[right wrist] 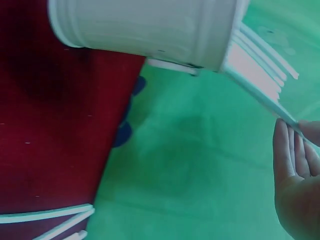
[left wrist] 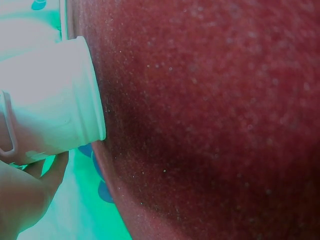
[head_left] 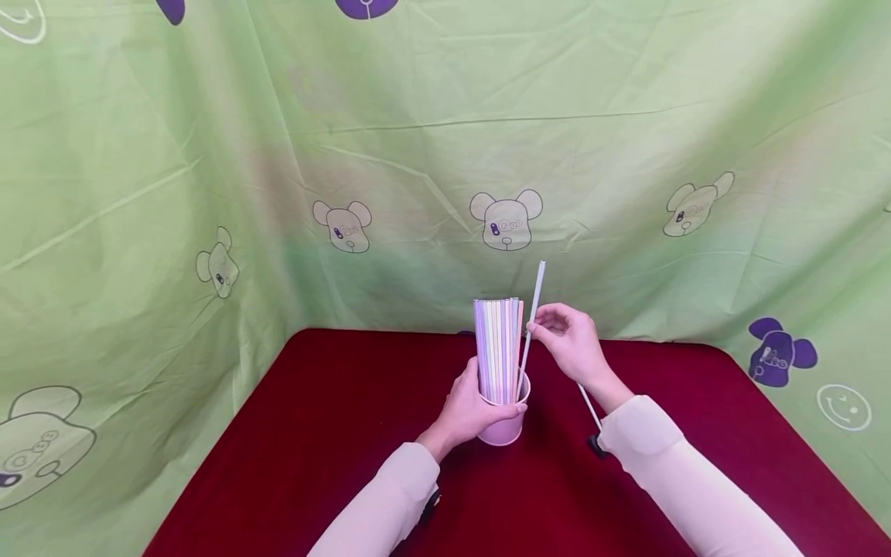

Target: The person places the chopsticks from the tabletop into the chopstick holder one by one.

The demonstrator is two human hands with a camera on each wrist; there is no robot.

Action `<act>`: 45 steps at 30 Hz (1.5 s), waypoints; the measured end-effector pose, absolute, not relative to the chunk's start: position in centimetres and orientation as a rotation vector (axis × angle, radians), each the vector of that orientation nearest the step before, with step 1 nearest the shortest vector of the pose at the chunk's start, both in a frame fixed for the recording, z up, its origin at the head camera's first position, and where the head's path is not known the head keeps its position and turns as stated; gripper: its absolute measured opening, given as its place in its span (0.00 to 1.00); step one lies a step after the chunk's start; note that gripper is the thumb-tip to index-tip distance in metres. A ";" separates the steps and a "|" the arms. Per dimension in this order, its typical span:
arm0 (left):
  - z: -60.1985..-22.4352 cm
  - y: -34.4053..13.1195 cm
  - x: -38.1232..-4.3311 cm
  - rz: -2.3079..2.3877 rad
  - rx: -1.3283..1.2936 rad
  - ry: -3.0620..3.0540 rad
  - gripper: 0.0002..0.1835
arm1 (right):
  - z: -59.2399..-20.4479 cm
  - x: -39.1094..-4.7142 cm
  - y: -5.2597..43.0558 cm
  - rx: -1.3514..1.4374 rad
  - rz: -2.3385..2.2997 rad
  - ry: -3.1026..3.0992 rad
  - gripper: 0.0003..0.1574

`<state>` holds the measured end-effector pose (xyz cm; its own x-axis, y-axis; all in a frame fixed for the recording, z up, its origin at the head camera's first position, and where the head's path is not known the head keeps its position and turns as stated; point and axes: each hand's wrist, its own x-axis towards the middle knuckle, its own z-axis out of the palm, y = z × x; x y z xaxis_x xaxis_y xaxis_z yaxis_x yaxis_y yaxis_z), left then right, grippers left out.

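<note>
A pink cup stands on the dark red table, and a bundle of pastel drinking straws rises upright from it. My left hand grips the cup from the left, its thumb across the front near the rim. At the right of the bundle, my right hand pinches one pale straw between thumb and fingertips. That straw leans right, its lower end inside the cup. In the right wrist view the same straw slants out past the cup's rim, with a handle on the cup's far side.
Several loose pale straws lie on the red table; in the head view one straw shows under the right wrist. A green curtain with bear-head prints hangs behind and to the left of the table.
</note>
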<state>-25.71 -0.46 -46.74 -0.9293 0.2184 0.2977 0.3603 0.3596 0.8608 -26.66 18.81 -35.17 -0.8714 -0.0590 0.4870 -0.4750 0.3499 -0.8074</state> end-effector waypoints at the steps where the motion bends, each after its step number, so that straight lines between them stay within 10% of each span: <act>1: -46.7 -0.5 -25.7 -1.620 -0.529 -2.481 0.52 | -35.1 -26.4 18.6 0.474 1.525 -2.258 0.11; 45: -46.7 -0.5 -25.5 -1.638 -0.521 -2.471 0.51 | -40.6 -27.6 20.0 0.645 1.313 -2.530 0.07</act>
